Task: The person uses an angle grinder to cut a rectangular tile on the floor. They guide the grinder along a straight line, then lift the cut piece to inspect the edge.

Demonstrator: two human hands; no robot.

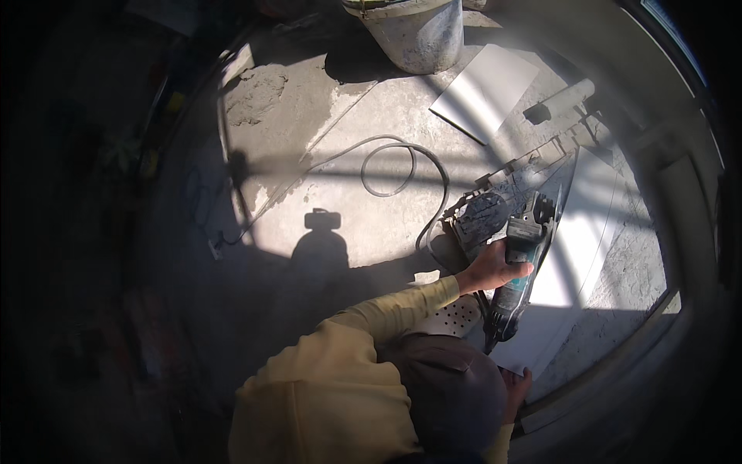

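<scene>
My left hand (pixel 498 267) is wrapped round the body of a teal and black angle grinder (pixel 510 301), its head pointing away from me. The grinder lies over the left side of a long white tile (pixel 576 255), which has a thin line along its length. At the tile's near end, my right hand (pixel 516 390) has its fingers at the edge, gripping it; my knee (pixel 448 383) partly hides this hand. A pale clog with holes (pixel 456 315) shows just left of the grinder. Whether the grinder's disc touches the tile is hidden.
A black cord (pixel 444 182) loops across the floor. A dusty dark object (pixel 481 216) lies beside the grinder. Farther off are a mortar-stained bucket (pixel 421 39), another white tile (pixel 487 93), a pale tube-like piece (pixel 568 100) and wet mortar (pixel 259 93). A ledge (pixel 610 371) runs along the right.
</scene>
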